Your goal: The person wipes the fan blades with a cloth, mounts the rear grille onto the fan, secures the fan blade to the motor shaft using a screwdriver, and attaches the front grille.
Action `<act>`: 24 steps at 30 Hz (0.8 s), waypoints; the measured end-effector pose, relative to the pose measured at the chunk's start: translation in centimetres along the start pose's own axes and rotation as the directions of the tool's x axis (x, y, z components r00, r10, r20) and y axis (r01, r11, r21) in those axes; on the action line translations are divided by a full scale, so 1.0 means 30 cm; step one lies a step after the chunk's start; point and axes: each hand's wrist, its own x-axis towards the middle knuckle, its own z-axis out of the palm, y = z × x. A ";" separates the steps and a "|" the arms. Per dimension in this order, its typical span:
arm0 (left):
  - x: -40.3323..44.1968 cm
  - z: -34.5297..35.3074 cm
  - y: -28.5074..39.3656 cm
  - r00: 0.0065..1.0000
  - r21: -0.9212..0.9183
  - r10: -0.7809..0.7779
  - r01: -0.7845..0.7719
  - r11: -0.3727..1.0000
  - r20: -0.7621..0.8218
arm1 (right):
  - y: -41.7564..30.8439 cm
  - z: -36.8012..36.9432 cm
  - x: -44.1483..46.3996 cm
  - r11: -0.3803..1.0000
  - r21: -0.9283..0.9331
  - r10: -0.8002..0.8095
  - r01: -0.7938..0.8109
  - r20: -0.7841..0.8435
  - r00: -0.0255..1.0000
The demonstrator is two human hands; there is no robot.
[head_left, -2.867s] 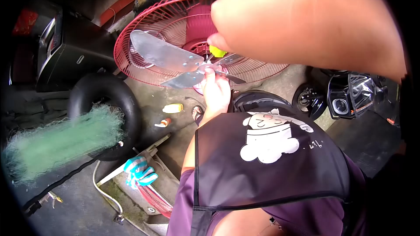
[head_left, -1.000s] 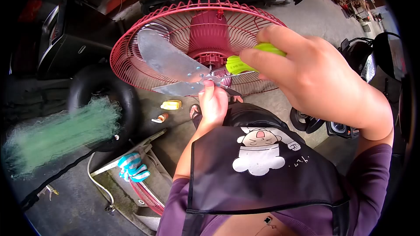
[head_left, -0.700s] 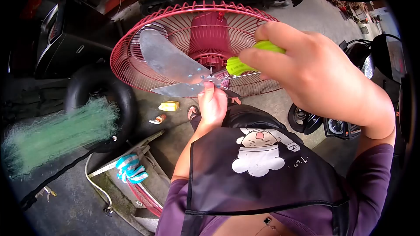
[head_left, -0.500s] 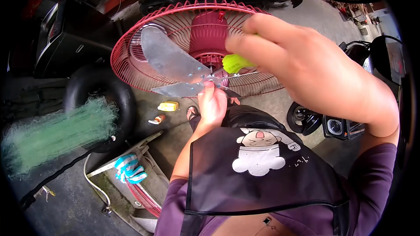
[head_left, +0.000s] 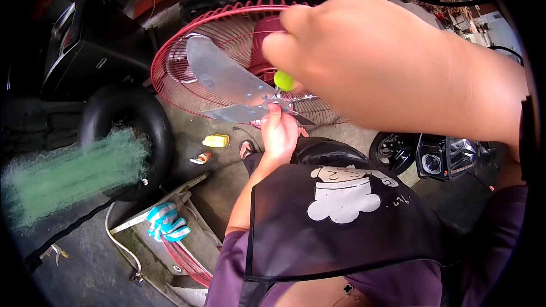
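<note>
A metal fan blade (head_left: pixel 219 71) with rivets round its hub sits inside a red wire fan guard (head_left: pixel 157 68). My left hand (head_left: pixel 278 133) grips the blade at the hub from the near side, thumb on top. Above the hub, my closed right hand (head_left: pixel 347 57) holds a screwdriver with a yellow-green handle (head_left: pixel 284 81). Its shaft points down at the hub; I cannot tell whether the tip touches. The hand covers the right part of the guard and much of the red motor housing (head_left: pixel 267 27).
A black inner tube (head_left: pixel 162 136) and green netting (head_left: pixel 74 176) lie at left. Yellow (head_left: pixel 216 140) and orange (head_left: pixel 203 157) items are on the floor. Striped gloves (head_left: pixel 166 222) rest by another red guard (head_left: pixel 187 264). Motorbike parts (head_left: pixel 438 156) stand at right.
My right hand has moved left with the screwdriver, whose handle has swung from lying sideways to standing over the hub. My left hand keeps its hold. The view has shifted slightly.
</note>
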 end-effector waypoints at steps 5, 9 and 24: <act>-0.040 0.031 0.033 1.000 -0.075 -0.025 0.026 0.997 0.016 | -0.017 0.023 0.010 0.991 -0.028 0.133 -0.131 0.116 0.984; -0.021 0.000 0.011 0.998 -0.079 -0.018 0.022 0.997 0.056 | -0.037 -0.033 0.020 0.986 -0.063 0.165 -0.157 0.149 0.975; -0.050 -0.025 -0.028 0.991 -0.227 -0.122 0.131 0.965 0.053 | -0.010 -0.037 0.090 0.983 0.025 -0.182 0.183 0.288 0.940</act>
